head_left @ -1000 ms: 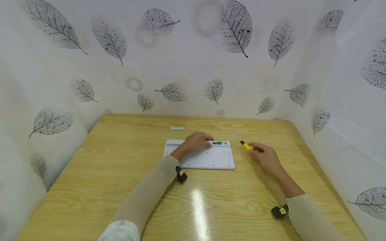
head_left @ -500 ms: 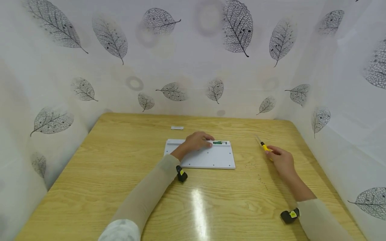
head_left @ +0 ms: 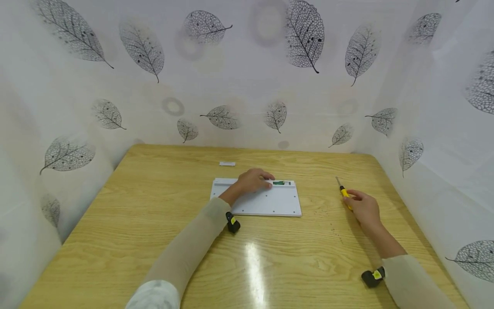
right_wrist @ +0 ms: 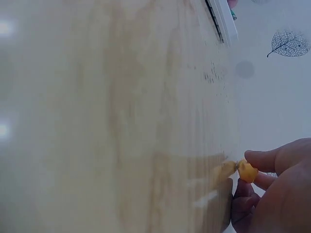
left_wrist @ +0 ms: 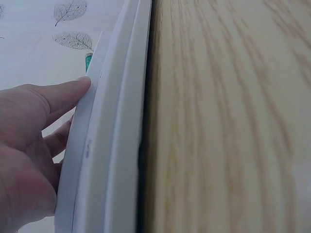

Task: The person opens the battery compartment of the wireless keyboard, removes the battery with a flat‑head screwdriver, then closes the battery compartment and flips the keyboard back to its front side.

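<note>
A white keyboard (head_left: 266, 207) lies face down on the wooden table, its row of small screw holes showing. My left hand (head_left: 251, 181) grips the raised strip along its far edge; in the left wrist view the thumb rests against this strip with fingers behind it. Just right of that hand, a green battery (head_left: 278, 183) shows in an uncovered slot. Off to the keyboard's right, my right hand (head_left: 364, 210) pinches a screwdriver (head_left: 345, 194) by its yellow handle, the metal shaft pointing away. The right wrist view shows the handle's rounded end (right_wrist: 248, 173) between thumb and fingers.
A small white cover piece (head_left: 227, 164) lies behind the keyboard. Several tiny dark specks, perhaps screws (head_left: 335, 230), are scattered on the table (head_left: 173, 180) between keyboard and right hand. A leaf-patterned curtain (head_left: 239, 77) encloses the table's back and sides.
My right hand has carried the screwdriver rightward, away from the keyboard, and its shaft now points more directly away from me. My left hand and the keyboard have stayed put.
</note>
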The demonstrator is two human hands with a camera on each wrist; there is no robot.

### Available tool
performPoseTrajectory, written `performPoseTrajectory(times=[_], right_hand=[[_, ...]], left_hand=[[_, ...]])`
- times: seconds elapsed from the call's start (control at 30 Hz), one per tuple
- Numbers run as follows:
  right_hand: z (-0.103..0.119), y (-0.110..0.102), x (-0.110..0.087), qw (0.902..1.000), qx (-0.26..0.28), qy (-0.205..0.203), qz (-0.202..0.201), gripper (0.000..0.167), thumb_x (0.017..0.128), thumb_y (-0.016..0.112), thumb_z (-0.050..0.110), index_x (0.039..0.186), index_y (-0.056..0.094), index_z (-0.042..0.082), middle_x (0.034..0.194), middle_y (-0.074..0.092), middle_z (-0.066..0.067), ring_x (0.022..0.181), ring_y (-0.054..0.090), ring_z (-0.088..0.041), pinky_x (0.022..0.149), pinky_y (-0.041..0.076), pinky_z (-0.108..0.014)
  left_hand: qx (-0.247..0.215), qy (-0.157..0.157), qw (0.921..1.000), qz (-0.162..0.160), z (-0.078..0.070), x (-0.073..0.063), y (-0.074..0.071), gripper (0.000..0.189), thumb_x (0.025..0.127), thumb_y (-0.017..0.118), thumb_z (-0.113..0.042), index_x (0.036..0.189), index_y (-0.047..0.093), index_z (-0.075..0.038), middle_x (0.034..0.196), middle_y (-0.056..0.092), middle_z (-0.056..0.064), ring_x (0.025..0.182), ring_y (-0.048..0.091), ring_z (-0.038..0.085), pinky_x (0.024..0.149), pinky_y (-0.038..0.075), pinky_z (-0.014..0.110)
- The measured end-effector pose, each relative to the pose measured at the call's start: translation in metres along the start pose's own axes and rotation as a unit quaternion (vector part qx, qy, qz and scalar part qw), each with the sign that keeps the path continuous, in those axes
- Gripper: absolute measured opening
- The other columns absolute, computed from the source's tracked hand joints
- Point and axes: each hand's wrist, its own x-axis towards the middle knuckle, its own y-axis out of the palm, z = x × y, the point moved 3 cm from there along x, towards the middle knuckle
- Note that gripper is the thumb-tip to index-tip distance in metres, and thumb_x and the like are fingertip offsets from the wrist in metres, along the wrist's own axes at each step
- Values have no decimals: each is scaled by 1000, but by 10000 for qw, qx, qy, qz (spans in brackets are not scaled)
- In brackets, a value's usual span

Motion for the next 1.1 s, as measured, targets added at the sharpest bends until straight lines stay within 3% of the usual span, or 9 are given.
performPoseTrajectory(times=[0.53,0.87,1.0,1.1], right_hand=[[2,5,1,9986,-483,126,151,58,101,60,36,144,50,-1,127,57,-25,101,56,-31,67,42,-29],[3,0,4,9989,-468,20,-38,61,101,57,42,144,50,-1,124,58,-23,98,56,-29,67,43,-28],[14,-1,4,9978,-440,-368,-327,59,102,55,43,144,52,1,123,57,-22,95,56,-30,62,44,-29],[27,5,3,9954,-305,-885,-201,57,103,55,42,143,53,1,125,55,-23,99,55,-31,67,46,-29]], left_hand=[[27,17,10000,-45,0,-1,0,29,93,72,-34,122,72,-32,135,66,-8,133,54,20,113,34,48],[90,-75,9999,-77,-1,-1,0,28,93,72,-35,121,72,-33,137,65,-9,134,53,20,113,33,49],[74,-114,9999,-79,-1,-2,0,27,93,72,-35,120,72,-34,137,64,-9,135,52,20,114,33,48],[54,-111,9999,-51,-1,-2,1,27,93,72,-35,121,72,-34,136,65,-10,134,53,19,114,34,48]])
